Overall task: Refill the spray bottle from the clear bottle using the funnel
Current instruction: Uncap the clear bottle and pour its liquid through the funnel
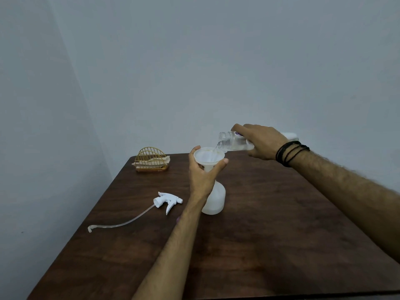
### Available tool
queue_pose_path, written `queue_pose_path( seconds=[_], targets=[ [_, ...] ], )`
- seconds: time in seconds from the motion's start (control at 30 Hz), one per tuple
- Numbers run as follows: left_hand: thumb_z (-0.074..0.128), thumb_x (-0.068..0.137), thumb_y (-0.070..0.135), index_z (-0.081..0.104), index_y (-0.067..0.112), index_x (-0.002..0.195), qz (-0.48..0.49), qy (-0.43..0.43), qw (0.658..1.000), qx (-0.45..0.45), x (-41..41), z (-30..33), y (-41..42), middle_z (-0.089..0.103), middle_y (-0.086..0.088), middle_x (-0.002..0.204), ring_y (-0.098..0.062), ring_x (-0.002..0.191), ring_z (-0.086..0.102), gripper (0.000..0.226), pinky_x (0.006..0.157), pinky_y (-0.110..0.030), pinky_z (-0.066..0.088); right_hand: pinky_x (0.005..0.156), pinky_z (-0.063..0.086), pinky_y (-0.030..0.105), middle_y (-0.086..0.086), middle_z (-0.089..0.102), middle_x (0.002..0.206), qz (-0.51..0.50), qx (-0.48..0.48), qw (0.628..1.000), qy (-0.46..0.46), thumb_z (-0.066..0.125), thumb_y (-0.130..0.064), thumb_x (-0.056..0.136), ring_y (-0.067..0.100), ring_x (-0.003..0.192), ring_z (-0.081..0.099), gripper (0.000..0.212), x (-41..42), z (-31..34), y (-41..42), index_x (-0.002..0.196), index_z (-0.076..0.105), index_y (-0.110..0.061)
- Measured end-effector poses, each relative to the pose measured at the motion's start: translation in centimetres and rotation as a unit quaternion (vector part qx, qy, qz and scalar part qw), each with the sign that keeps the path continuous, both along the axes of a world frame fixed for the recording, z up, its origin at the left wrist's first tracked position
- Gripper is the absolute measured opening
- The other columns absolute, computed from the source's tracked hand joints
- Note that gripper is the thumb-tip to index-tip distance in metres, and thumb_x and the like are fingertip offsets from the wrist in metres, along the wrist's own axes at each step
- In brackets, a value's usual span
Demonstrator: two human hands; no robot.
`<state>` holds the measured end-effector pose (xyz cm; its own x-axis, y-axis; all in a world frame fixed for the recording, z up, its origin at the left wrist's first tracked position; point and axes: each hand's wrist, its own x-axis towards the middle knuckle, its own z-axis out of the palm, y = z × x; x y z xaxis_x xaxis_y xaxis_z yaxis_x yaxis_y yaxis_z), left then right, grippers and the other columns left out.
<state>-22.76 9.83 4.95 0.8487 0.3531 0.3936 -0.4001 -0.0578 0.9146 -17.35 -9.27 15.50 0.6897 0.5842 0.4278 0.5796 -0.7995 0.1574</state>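
A white translucent spray bottle stands upright mid-table with its head removed. A white funnel sits in its neck. My left hand grips the funnel just under the rim, thumb and fingers on either side. My right hand holds the clear bottle tipped almost level, its open mouth over the funnel's right edge. A thin stream of clear liquid runs from the mouth into the funnel. The white trigger spray head with its long clear dip tube lies on the table to the left.
The dark wooden table stands against grey walls. A gold wire napkin holder with napkins stands at the far left corner. A white object shows partly behind my right wrist, which wears black cord bracelets.
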Motion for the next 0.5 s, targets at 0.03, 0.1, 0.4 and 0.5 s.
queue_pose_path(
  seconds=[0.03, 0.1, 0.4, 0.5],
  targets=[
    [0.092, 0.069, 0.034, 0.041, 0.027, 0.142, -0.001, 0.000, 1.000, 0.000, 0.01, 0.01, 0.01, 0.053, 0.007, 0.131, -0.010, 0.123, 0.052, 0.090, 0.099, -0.028, 0.053, 0.055, 0.032, 0.029, -0.005, 0.054, 0.093, 0.001, 0.000, 1.000, -0.002, 0.061, -0.013, 0.083, 0.021, 0.077, 0.053, 0.050, 0.01, 0.01, 0.00, 0.124, 0.039, -0.029],
    [0.092, 0.069, 0.033, 0.041, 0.026, 0.142, -0.002, 0.000, 1.000, -0.002, -0.03, 0.06, -0.02, 0.053, 0.005, 0.133, -0.011, 0.124, 0.052, 0.090, 0.098, -0.027, 0.053, 0.055, 0.032, 0.029, -0.006, 0.053, 0.092, 0.000, 0.000, 1.000, -0.003, 0.061, -0.013, 0.083, 0.021, 0.077, 0.052, 0.049, -0.01, 0.03, 0.03, 0.124, 0.039, -0.029],
    [0.091, 0.070, 0.033, 0.039, 0.026, 0.144, 0.002, 0.006, 1.000, 0.004, -0.09, 0.27, -0.23, 0.051, 0.007, 0.132, -0.011, 0.123, 0.050, 0.091, 0.093, -0.020, 0.050, 0.059, 0.036, 0.031, -0.005, 0.055, 0.095, -0.005, 0.001, 1.000, 0.003, 0.062, -0.010, 0.081, 0.020, 0.078, 0.051, 0.054, -0.19, 0.33, -0.07, 0.126, 0.039, -0.029],
    [0.092, 0.069, 0.034, 0.039, 0.026, 0.145, 0.003, 0.006, 1.000, 0.004, 0.00, 0.22, -0.27, 0.051, 0.004, 0.135, -0.013, 0.125, 0.050, 0.092, 0.096, -0.023, 0.051, 0.060, 0.037, 0.031, -0.004, 0.056, 0.096, -0.005, -0.002, 1.000, 0.003, 0.062, -0.010, 0.081, 0.020, 0.078, 0.052, 0.054, -0.25, 0.36, -0.04, 0.127, 0.040, -0.028]
  ],
)
